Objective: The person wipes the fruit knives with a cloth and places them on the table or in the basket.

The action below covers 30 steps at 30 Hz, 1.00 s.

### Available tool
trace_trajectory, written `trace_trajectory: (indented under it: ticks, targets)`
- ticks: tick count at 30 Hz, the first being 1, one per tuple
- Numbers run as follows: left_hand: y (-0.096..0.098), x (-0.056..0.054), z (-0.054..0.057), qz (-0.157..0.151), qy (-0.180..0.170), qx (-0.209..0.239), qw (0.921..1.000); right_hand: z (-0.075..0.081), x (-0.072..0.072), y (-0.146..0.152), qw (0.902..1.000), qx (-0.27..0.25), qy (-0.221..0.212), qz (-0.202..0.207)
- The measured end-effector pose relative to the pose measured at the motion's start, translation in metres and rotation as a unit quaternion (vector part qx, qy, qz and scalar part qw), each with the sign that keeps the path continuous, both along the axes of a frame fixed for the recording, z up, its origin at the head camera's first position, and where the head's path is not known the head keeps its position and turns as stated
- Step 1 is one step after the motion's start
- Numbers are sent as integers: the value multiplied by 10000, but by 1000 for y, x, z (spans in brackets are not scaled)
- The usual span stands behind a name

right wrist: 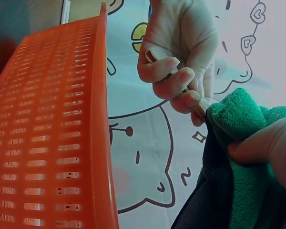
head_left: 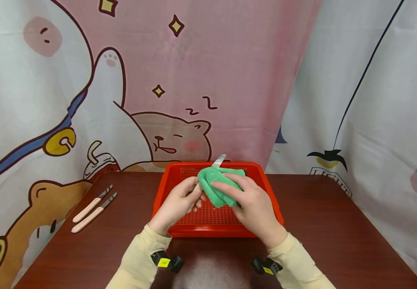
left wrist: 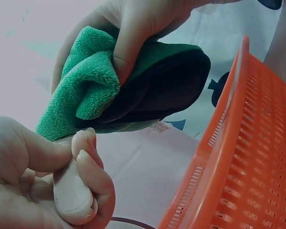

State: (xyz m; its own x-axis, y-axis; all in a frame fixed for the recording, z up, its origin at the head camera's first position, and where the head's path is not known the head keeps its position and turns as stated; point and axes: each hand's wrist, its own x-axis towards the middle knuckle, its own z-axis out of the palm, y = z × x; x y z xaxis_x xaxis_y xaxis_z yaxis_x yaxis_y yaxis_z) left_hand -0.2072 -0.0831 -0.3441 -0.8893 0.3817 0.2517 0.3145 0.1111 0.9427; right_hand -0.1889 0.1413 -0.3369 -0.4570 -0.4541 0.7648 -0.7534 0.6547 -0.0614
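Observation:
My left hand [head_left: 179, 202] grips a knife [head_left: 218, 160] by its pale, cream-coloured handle, whose rounded butt shows in the left wrist view. The blade points up and away, and its tip sticks out beyond a green cloth [head_left: 212, 186]. That cloth, fluffy on one side with a dark part below in the wrist views, is folded over the middle of the blade. Pinching the cloth from the right is my right hand [head_left: 255, 208], thumb on one side and fingers across the other. The rest of the blade is hidden by the cloth. Both hands are above a red plastic basket [head_left: 226, 231].
Two more knives with pale handles, a rear one [head_left: 86, 210] and a front one [head_left: 88, 219], lie side by side on the dark brown table [head_left: 129, 249] at the left. A printed cartoon curtain [head_left: 237, 80] hangs right behind the table.

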Motion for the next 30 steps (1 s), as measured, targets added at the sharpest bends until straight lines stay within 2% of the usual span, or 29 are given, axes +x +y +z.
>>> trace_trajectory:
  ticks: [6, 15, 30]
  targets:
    - [-1, 1, -2, -53, -50, 101, 9999, 2, -2, 0, 10000, -62, 34, -58]
    - [-1, 1, -3, -75, -97, 124, 9998, 5, -6, 7, 9988, -431, 141, -202]
    - [1, 0, -9, -127, -123, 175, 9997, 8, -11, 20, 9949, -819, 162, -571]
